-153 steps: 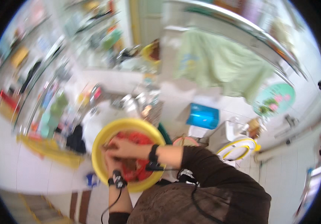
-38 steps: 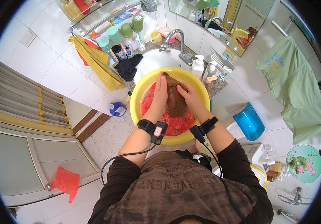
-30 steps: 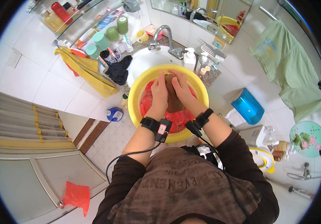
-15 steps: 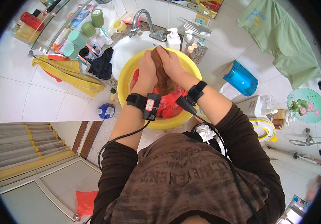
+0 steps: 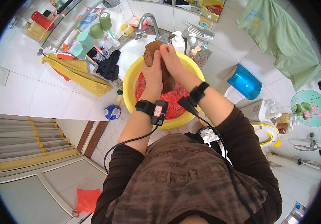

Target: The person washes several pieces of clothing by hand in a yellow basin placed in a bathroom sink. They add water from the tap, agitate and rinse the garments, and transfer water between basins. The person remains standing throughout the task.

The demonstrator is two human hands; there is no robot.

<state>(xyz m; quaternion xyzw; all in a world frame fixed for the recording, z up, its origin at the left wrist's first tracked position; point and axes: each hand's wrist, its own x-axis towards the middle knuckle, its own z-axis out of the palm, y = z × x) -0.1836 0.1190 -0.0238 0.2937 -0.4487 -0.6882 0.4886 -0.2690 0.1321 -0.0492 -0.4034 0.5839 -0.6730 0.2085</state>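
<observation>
Both my hands are closed round a wet-looking brown cloth (image 5: pixel 151 51) over the yellow basin (image 5: pixel 131 98). My left hand (image 5: pixel 153 75) wraps its near left side, thumb pointing up along it. On its right side is my right hand (image 5: pixel 171 61), with fingers bent at the top. The upper end of the cloth bulges out beyond my hands, while its lower end hangs down between my wrists. Beneath lies red cloth (image 5: pixel 174 106) in the basin, partly hidden by my wrists. Each wrist wears a black strap with a small cabled device.
A white sink (image 5: pixel 129 56) with a chrome faucet (image 5: pixel 145 23) lies behind the basin. Pump bottles (image 5: pixel 178 42) stand at its right; cups, toothbrushes and a black cloth (image 5: pixel 108 65) are at its left. A blue bin (image 5: pixel 244 81) is at the right. Black cables run along both arms.
The brown cloth's upper end has spread to the left above my left hand. My left hand has slid a little lower along it. The whole view has shifted slightly.
</observation>
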